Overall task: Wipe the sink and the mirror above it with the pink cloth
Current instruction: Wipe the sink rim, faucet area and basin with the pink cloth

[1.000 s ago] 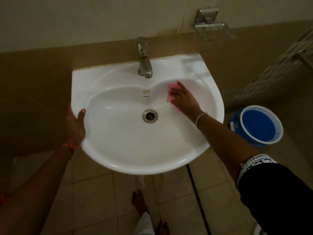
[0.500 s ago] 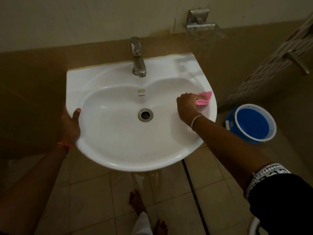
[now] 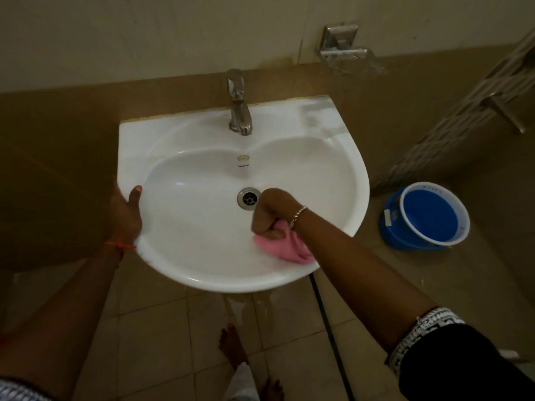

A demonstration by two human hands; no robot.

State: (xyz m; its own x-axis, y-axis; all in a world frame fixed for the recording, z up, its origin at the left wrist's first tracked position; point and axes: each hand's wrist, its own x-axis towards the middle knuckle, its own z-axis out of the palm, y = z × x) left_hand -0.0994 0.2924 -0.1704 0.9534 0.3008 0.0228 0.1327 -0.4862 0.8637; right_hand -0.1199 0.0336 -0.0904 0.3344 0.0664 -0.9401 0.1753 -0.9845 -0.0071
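A white wall-mounted sink [image 3: 202, 157] fills the middle of the view, with a chrome tap [image 3: 238, 105] at its back and a metal drain [image 3: 248, 198] in the bowl. My right hand [image 3: 272, 215] is inside the bowl just right of the drain, fingers curled round the pink cloth [image 3: 285, 248], which lies against the front right slope of the bowl. My left hand [image 3: 126, 215] grips the sink's left rim, thumb on top. No mirror is in view.
A blue bucket [image 3: 425, 218] stands on the floor to the right of the sink. A metal soap holder [image 3: 344, 50] is fixed to the wall at the back right. A dark hose [image 3: 330, 328] runs down the tiled floor, and bare feet [image 3: 231, 345] stand below the sink.
My right hand swept the pink cloth from the back right of the bowl, over the right rim, down to the front right beside the drain. The left hand stayed on the rim.
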